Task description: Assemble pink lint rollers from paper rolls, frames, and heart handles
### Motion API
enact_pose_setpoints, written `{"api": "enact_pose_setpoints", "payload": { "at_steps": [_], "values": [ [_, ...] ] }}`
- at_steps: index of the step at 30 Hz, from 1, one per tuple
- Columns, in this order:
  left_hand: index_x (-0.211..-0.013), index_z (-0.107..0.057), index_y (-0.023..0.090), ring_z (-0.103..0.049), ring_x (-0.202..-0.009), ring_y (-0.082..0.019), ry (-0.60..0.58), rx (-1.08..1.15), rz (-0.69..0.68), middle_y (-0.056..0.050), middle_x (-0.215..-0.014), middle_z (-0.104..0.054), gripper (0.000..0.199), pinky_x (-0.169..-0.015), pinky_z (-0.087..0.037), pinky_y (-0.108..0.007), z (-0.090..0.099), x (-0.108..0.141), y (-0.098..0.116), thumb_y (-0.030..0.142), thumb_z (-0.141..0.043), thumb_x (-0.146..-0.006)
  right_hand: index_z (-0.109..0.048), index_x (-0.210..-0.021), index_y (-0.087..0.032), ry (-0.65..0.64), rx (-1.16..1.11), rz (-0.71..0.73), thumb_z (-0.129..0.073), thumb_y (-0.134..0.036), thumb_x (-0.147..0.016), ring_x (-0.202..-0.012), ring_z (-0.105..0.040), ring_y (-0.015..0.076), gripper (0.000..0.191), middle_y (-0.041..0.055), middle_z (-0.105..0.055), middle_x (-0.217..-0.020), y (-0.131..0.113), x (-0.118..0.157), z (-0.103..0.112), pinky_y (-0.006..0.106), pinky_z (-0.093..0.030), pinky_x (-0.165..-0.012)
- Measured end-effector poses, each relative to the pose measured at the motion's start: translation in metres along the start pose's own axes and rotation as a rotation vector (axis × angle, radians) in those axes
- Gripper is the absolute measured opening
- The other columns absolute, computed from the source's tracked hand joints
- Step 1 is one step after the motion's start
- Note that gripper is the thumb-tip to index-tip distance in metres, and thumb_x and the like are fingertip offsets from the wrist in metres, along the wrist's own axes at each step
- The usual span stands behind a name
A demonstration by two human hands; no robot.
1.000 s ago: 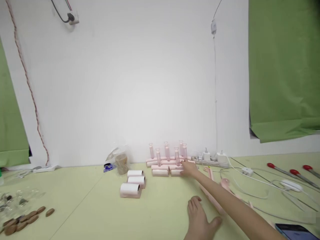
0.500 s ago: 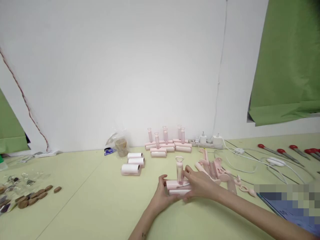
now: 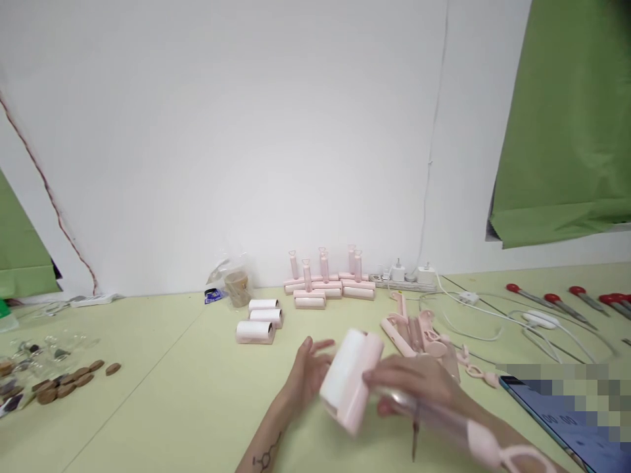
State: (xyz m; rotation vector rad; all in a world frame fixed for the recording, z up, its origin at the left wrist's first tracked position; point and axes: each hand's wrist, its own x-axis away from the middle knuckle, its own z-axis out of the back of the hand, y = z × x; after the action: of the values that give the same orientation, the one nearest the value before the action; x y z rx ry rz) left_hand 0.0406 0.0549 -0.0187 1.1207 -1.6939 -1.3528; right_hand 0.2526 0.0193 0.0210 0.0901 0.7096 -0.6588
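A pink lint roller (image 3: 359, 384) with a white paper roll is tilted in front of me. My right hand (image 3: 419, 381) grips it where the head meets the handle. The clear-and-pink handle (image 3: 451, 424) points down toward the lower right and ends in a loop. A thin, dark, pointed piece (image 3: 415, 437) hangs below my right hand, too blurred to name. My left hand (image 3: 308, 371) is just left of the roller head, fingers apart. Whether its fingertips touch the roll, I cannot tell.
Finished-looking lint rollers (image 3: 325, 289) stand by the wall. Several white rolls (image 3: 255, 332) lie left, loose pink parts (image 3: 419, 332) right. Further right are cables (image 3: 493, 315), red-tipped tools (image 3: 572, 312) and a phone (image 3: 557, 427). Corks (image 3: 64, 387) and glass bottles lie far left.
The lint roller stood with its handle upright between both hands; now it is turned over, handle toward the lower right. My left hand has let go and opened.
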Motion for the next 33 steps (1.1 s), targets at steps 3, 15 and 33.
{"api": "enact_pose_setpoints", "payload": {
  "at_steps": [3, 15, 33],
  "values": [
    [-0.096, -0.05, 0.013, -0.056, -0.077, -0.022, -0.16, 0.125, 0.202, -0.007, -0.081, -0.059, 0.053, -0.072, -0.041, -0.032, -0.016, 0.01, 0.001, 0.058, -0.051, -0.066, -0.054, -0.108, -0.032, -0.19, 0.071, 0.007, -0.05, -0.028, -0.081, -0.045, -0.055, 0.0105, 0.028, -0.006, -0.061, -0.058, 0.012, 0.016, -0.015, 0.021, -0.039, -0.045],
    [-0.094, -0.047, 0.017, -0.052, -0.082, -0.018, 0.143, -0.514, -0.099, -0.003, -0.088, -0.056, 0.025, -0.075, -0.041, -0.029, -0.017, 0.008, -0.014, 0.023, -0.051, -0.07, -0.049, -0.098, -0.026, -0.191, -0.221, -0.451, -0.03, -0.032, -0.089, -0.073, -0.058, 0.0143, 0.022, 0.0023, -0.06, -0.087, 0.002, 0.022, 0.002, 0.023, -0.044, -0.063],
    [-0.1, -0.047, 0.019, -0.051, -0.083, -0.017, 0.043, -0.614, -0.08, -0.001, -0.092, -0.056, 0.032, -0.075, -0.04, -0.026, -0.025, 0.013, -0.011, 0.015, -0.047, -0.068, -0.052, -0.102, -0.025, -0.132, 0.126, -0.219, -0.029, -0.022, -0.089, -0.059, -0.057, 0.0117, 0.026, 0.0008, -0.057, -0.077, -0.007, 0.025, -0.02, 0.02, -0.038, -0.047]
  ]
}}
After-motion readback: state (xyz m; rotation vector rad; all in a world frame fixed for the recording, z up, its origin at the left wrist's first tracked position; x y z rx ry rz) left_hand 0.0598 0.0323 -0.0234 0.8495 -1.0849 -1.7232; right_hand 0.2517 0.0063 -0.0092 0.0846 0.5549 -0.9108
